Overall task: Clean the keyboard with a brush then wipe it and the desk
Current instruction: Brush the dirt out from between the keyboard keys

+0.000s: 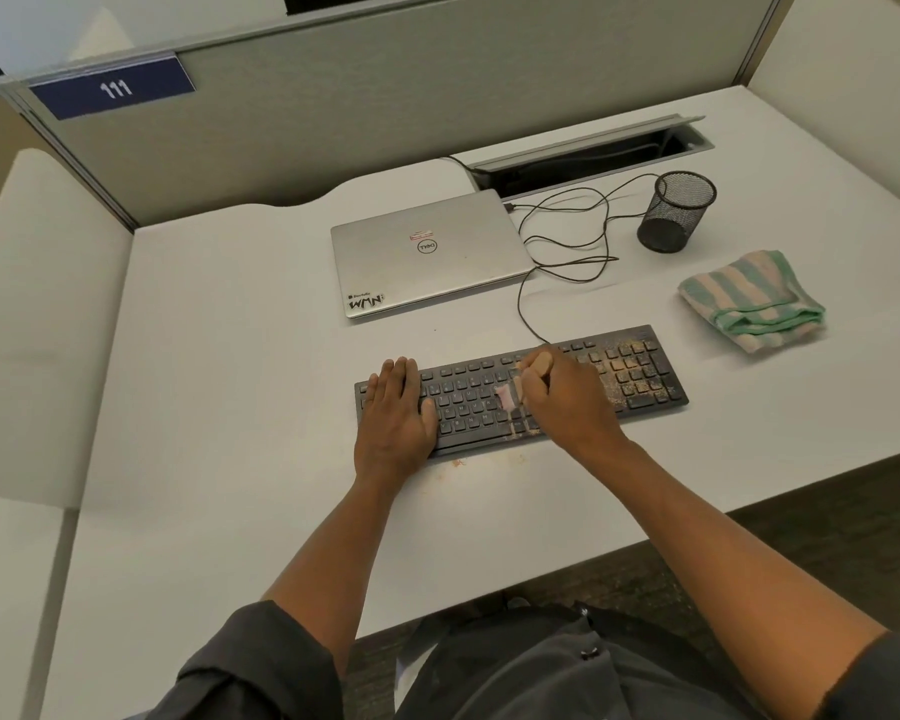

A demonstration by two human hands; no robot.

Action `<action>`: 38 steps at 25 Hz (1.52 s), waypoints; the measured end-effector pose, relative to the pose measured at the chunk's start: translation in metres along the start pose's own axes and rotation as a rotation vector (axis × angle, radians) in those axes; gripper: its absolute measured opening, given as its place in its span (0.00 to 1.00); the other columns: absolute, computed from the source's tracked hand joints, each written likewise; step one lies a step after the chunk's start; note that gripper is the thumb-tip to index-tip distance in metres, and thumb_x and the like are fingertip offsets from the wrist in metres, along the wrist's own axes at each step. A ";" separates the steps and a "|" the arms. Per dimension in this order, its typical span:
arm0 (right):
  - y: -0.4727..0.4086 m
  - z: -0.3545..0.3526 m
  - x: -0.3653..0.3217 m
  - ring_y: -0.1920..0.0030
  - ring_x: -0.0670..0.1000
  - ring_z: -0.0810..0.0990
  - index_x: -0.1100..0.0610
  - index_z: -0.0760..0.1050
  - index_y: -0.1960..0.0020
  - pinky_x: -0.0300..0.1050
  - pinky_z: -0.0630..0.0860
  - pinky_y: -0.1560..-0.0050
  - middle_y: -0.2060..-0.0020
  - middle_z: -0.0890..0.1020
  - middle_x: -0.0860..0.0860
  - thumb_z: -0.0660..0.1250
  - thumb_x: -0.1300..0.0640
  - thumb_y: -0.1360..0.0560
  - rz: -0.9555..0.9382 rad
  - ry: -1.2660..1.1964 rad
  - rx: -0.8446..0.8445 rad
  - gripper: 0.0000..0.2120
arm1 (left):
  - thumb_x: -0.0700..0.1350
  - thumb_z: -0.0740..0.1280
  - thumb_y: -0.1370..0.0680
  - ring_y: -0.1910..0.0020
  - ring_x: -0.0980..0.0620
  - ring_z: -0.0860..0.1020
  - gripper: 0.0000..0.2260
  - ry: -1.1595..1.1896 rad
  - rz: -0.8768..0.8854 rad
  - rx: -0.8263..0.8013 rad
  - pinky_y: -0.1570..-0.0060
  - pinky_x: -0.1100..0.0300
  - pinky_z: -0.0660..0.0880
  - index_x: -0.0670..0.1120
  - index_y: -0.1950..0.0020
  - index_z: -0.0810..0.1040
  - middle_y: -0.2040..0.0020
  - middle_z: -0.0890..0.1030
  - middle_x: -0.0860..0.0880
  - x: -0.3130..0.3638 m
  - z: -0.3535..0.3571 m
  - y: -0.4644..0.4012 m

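**Entry: Brushing of the keyboard, in progress**

Step in hand: the brushing stage is judged to be under way. The keyboard (520, 389) is laid on the desk (230, 356) in front of the closed laptop (427, 252), its cable led back toward the slot in the desk. Pale grit is seen thickly on the right-hand keys and thinly near the front edge; the left-hand keys appear darker and cleaner.

Grip, right: the right hand (567, 397) is curled round a small brush (510, 397), its wooden handle shown above the knuckles and a pinkish head set down on the middle keys. The head is blurred, so its exact shape cannot be told.

Grip, left: the left hand (393, 407) is laid flat on the left end of the keyboard, fingers straight, nothing held; the board is apparently being steadied.

Next move: the brush is likely to be needed over the gritty right-hand block, with debris swept off the keys.

Remaining: the striped cloth (752, 301) is left folded on the desk, right of the keyboard and well apart from both hands; wiping is not yet begun. A faint stain is noted on the desk just before the keyboard.
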State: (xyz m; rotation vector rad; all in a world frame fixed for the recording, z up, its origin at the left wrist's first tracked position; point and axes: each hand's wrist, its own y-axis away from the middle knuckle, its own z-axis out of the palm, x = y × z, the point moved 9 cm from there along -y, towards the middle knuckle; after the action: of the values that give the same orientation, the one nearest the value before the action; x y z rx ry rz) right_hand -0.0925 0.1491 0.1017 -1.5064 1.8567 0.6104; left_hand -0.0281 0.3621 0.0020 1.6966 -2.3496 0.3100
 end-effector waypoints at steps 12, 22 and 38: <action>-0.025 0.009 -0.010 0.71 0.39 0.74 0.59 0.74 0.59 0.35 0.66 0.73 0.68 0.79 0.48 0.57 0.59 0.20 0.098 0.171 -0.172 0.12 | 0.56 0.43 0.21 0.19 0.45 0.54 0.34 0.016 0.006 0.029 0.20 0.54 0.42 0.41 0.19 0.59 0.19 0.61 0.43 0.001 -0.003 0.001; -0.030 0.014 -0.027 0.73 0.33 0.75 0.62 0.74 0.54 0.29 0.67 0.75 0.66 0.81 0.51 0.54 0.58 0.16 0.038 0.150 -0.252 0.14 | 0.56 0.44 0.21 0.19 0.45 0.55 0.33 0.018 -0.002 0.034 0.20 0.53 0.43 0.42 0.19 0.59 0.19 0.62 0.42 -0.001 0.000 0.000; -0.012 0.020 -0.014 0.68 0.50 0.77 0.56 0.71 0.66 0.43 0.72 0.66 0.67 0.80 0.53 0.54 0.58 0.18 0.019 0.338 -0.313 0.18 | 0.55 0.46 0.21 0.21 0.41 0.61 0.33 0.028 0.006 0.066 0.20 0.48 0.50 0.39 0.21 0.64 0.22 0.67 0.40 -0.002 -0.001 -0.002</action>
State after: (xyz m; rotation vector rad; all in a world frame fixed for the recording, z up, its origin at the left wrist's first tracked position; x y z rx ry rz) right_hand -0.0751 0.1697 0.0991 -1.8934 2.1025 0.7167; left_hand -0.0253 0.3635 0.0021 1.7027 -2.3500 0.4143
